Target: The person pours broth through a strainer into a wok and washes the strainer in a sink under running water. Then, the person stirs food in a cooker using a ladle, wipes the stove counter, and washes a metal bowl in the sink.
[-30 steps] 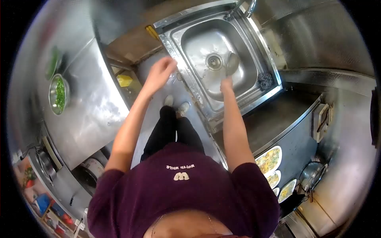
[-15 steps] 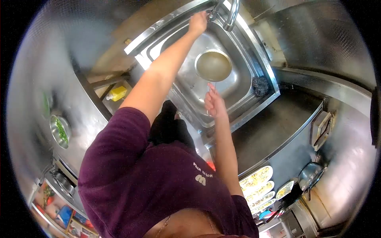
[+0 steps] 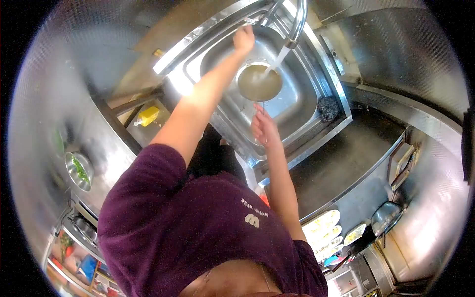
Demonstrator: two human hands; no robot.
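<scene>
In the sink basin [image 3: 297, 106], my right hand [image 3: 264, 127] grips the thin wire handle of a round strainer [image 3: 260, 84] with a shiny rim and a dull beige inside. A stream of water from the faucet [image 3: 298, 27] falls into the strainer. My left hand [image 3: 243, 39] is at the far side of the sink, its fingers curled, just short of the faucet lever [image 3: 253, 22]. It seems to hold nothing.
A dark scouring pad [image 3: 327, 108] lies at the sink's right corner. On the left are a yellow bottle [image 3: 147, 116] and a metal bowl of chopped greens [image 3: 79, 171]. White oblong dishes [image 3: 321, 225] and a wok [image 3: 387, 218] stand at the lower right.
Water now runs from the faucet. My left hand has come down a little from the lever. The strainer has shifted slightly left, under the stream.
</scene>
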